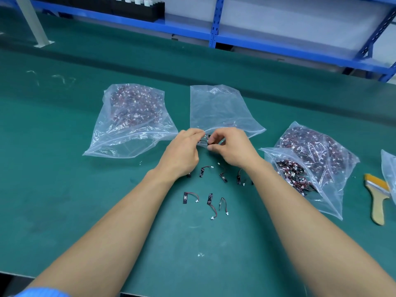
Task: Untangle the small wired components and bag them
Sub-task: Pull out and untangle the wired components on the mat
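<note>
1. Tangled wired components point(206, 139): small black boards, red-black leads, bunched at near-empty clear bag's point(218, 108) mouth.
2. Separated wired components point(211, 202): lying flat, spaced apart, on green tabletop point(85, 200).

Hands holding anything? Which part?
Left hand and right hand both pinch one small tangle of black wired components at their fingertips; whether by wire or body cannot be told.

Largely buried between the fingers of the left hand point(182, 153) and right hand point(233, 146): a wired clump point(206, 139), strands too small to separate. Half under the left wrist: one component point(188, 175). Cut by the right edge: a clear bag point(389, 168).
</note>
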{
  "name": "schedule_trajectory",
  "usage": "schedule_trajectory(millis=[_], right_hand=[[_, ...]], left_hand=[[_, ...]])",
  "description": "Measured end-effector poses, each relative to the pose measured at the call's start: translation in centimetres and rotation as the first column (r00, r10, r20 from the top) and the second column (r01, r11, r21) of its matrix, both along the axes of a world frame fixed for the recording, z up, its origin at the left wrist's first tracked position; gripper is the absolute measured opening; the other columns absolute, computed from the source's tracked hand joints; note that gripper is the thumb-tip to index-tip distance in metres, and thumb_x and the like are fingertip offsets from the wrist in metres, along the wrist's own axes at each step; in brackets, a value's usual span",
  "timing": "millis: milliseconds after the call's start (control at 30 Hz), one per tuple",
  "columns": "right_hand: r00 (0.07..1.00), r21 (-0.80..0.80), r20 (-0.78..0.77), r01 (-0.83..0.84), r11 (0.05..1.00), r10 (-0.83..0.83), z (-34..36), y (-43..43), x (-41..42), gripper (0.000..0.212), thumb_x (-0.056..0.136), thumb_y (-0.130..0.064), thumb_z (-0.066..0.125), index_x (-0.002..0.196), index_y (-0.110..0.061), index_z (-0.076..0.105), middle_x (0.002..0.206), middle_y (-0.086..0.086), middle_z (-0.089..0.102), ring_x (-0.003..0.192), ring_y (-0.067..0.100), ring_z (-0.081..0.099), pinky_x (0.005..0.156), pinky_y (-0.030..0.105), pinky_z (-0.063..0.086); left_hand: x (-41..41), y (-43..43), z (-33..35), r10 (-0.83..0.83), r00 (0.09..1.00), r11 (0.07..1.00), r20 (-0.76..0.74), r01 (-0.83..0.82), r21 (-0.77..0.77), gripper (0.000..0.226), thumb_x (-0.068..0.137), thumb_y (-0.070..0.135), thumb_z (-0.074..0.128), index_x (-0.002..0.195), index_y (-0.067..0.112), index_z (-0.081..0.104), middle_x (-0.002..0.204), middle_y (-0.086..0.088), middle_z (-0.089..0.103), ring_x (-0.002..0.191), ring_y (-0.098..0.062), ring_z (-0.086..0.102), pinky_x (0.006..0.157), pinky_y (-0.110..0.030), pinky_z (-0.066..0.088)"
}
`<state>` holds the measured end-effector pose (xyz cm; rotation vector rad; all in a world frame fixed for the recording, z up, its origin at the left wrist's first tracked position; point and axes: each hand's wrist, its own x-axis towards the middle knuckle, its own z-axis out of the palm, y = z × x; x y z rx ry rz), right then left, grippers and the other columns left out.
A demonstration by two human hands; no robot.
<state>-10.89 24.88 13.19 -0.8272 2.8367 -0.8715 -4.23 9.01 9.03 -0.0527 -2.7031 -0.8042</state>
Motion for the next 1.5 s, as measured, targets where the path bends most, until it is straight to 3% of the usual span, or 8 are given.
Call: schedule_trajectory(millis=[167,367,533,667,900,1000,1233,1500], right_hand=[[0.967,-0.338,0.256,0.076,0.938,0.014,2.0,4.1,3.8,0.016,0.084,-0.004,0.078,0.078,-0.015,0.07,0.061,-0.005,0.068,0.049,0.008,0.059,0.052,0.019,0.048],[0.91,-0.186,0.41,0.029,0.982,0.051,1.5,8.6,8.6,0.011,0.079,-0.009,0.084,0.078,-0.016,0.076,0.064,0.001,0.071,0.053,0.01,0.063,0.05,0.021,0.048],[0.919,-0.107,0.39,-0.005,0.994,0.047,0.2,9.9,9.8,0.01,0.079,-0.015,0.085,0.076,-0.02,0.076,0.064,-0.006,0.071,0.056,0.006,0.06,0.055,0.018,0.046],[0.941,-0.123,0.337,0.045,0.991,-0.001,-0.1,10.6,10.1,0.013,0.076,-0.023,0.087,0.075,-0.028,0.076,0.073,0.002,0.072,0.061,0.011,0.052,0.062,0.029,0.045],[0.89,-0.399,0.455,0.174,0.9,0.03,0.1,11.4,10.7,0.012,0.08,-0.013,0.083,0.072,-0.019,0.075,0.061,-0.009,0.066,0.051,0.005,0.049,0.048,0.012,0.035],[0.873,-0.472,0.487,0.296,0.831,-0.034,0.1,12.0,10.9,0.011,0.08,-0.013,0.082,0.073,-0.019,0.076,0.061,-0.005,0.064,0.053,0.009,0.05,0.046,0.015,0.035],[0.946,-0.264,0.238,0.28,0.923,-0.219,-1.3,13.0,11.1,0.015,0.078,-0.017,0.086,0.069,-0.023,0.074,0.066,-0.003,0.069,0.055,0.011,0.047,0.053,0.02,0.04],[0.942,-0.307,0.272,0.279,0.91,-0.197,-1.9,12.5,10.9,0.016,0.08,-0.018,0.085,0.071,-0.026,0.074,0.065,-0.009,0.068,0.049,0.008,0.048,0.048,0.018,0.043]], left_hand=[[0.1,-0.3,-0.1,-0.019,1.0,1.0,0.009,0.019,-0.016,0.054,0.092,-0.005,0.041,0.143,0.009,0.053,0.145,0.002,0.051,0.122,-0.024,0.047,0.107,-0.033,0.038],[0.4,-0.5,-0.2,-0.025,0.999,0.999,0.028,0.026,-0.018,0.05,0.095,0.002,0.046,0.143,0.013,0.053,0.146,0.005,0.051,0.124,-0.021,0.045,0.107,-0.029,0.035],[0.9,-0.6,-0.3,-0.023,0.999,1.0,0.048,0.023,-0.009,0.045,0.098,0.01,0.052,0.142,0.015,0.054,0.146,0.008,0.051,0.128,-0.018,0.043,0.107,-0.029,0.034],[1.2,-0.5,-0.3,-0.028,0.998,1.0,0.054,0.028,-0.003,0.043,0.098,0.016,0.056,0.141,0.016,0.056,0.145,0.01,0.051,0.128,-0.016,0.043,0.106,-0.027,0.033],[1.4,-0.4,-0.2,-0.035,0.998,0.999,0.058,0.036,-0.007,0.041,0.098,0.016,0.056,0.139,0.015,0.058,0.144,0.009,0.052,0.129,-0.017,0.043,0.107,-0.028,0.032],[1.4,-0.4,-0.1,-0.039,0.998,0.999,0.059,0.039,-0.004,0.04,0.098,0.018,0.057,0.138,0.015,0.058,0.143,0.009,0.052,0.128,-0.016,0.043,0.106,-0.026,0.032],[1.4,-0.4,-0.1,-0.04,0.997,0.999,0.064,0.04,-0.002,0.042,0.097,0.02,0.059,0.139,0.016,0.058,0.144,0.009,0.051,0.131,-0.016,0.042,0.108,-0.027,0.032],[1.6,-0.3,0.0,-0.041,0.997,0.999,0.061,0.041,-0.001,0.041,0.099,0.014,0.056,0.14,0.014,0.057,0.144,0.006,0.052,0.129,-0.019,0.044,0.108,-0.027,0.031]])
